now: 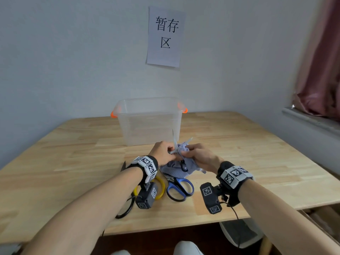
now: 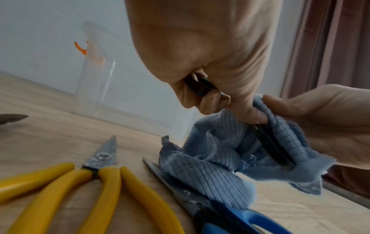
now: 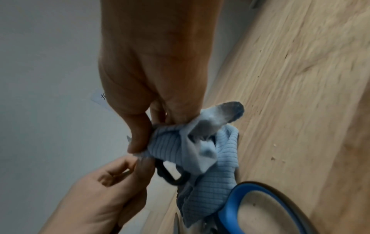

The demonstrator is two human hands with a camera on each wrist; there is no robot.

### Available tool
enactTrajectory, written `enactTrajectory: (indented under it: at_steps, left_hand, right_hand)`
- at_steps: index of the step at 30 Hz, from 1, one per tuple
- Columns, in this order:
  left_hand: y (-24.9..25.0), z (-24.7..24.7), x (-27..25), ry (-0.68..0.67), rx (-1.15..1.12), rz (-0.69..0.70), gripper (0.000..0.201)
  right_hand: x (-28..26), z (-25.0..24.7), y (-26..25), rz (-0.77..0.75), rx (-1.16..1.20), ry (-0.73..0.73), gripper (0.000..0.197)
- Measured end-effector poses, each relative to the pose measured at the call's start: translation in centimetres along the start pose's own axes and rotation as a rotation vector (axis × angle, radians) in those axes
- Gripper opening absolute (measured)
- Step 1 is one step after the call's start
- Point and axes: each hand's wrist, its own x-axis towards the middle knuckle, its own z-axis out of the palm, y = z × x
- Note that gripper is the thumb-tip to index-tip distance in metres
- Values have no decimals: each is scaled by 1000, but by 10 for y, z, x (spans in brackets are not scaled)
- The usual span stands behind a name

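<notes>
Above the middle of the wooden table (image 1: 257, 153) both hands meet. My left hand (image 1: 170, 153) grips a pair of black-handled scissors (image 1: 175, 144) with the blades pointing up. One handle loop (image 2: 200, 86) lies inside its curled fingers, and the other loop (image 3: 172, 178) hangs free below. My right hand (image 1: 187, 153) pinches a light blue ribbed cloth (image 1: 176, 169) bunched round the scissors near the pivot. The cloth (image 2: 216, 155) trails down to the table. Where the blades meet the cloth is hidden by fingers.
Blue-handled scissors (image 1: 180, 188) lie under the cloth's lower edge, and yellow-handled shears (image 2: 100, 178) lie to their left. Another blade tip (image 2: 12, 118) shows further left. A clear bin with orange handles (image 1: 150, 120) stands behind the hands. A paper sign (image 1: 165, 36) hangs on the wall.
</notes>
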Motion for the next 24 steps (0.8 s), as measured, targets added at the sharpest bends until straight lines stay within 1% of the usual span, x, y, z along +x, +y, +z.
enactTrajectory:
  at_steps: [3,6,9,11,13,15,18,20,22,24]
  left_hand:
    - [4,1,-1,-7,4,16,44]
    - [5,1,-2,-13,-8,23,49]
    - [4,2,-1,5,-7,16,48]
    - [4,3,0,1,11,15,46]
    - [4,3,0,-10,17,13,47]
    - [3,5,0,-22,9,7,49]
    - [3,7,0,-22,6,-1,50]
    - [4,9,0,-18,9,-6,50]
    - [6,10,1,-29,20,-11,50]
    - [8,9,1,-35,38,-8,50]
  right_hand:
    - [5,4,6,-46,-76,107,16]
    - [7,6,12,-92,-161,180,25]
    - [8,9,16,-130,-194,225,23]
    - [8,11,17,-137,-257,243,27]
    - [9,9,21,-144,-309,249,37]
    - [8,9,23,-142,-314,268,40]
    - [8,11,24,-142,-336,319,33]
    - [8,11,24,-157,-317,393,30]
    - [10,9,25,-154,-240,463,25]
    - [14,6,24,-157,-173,487,19]
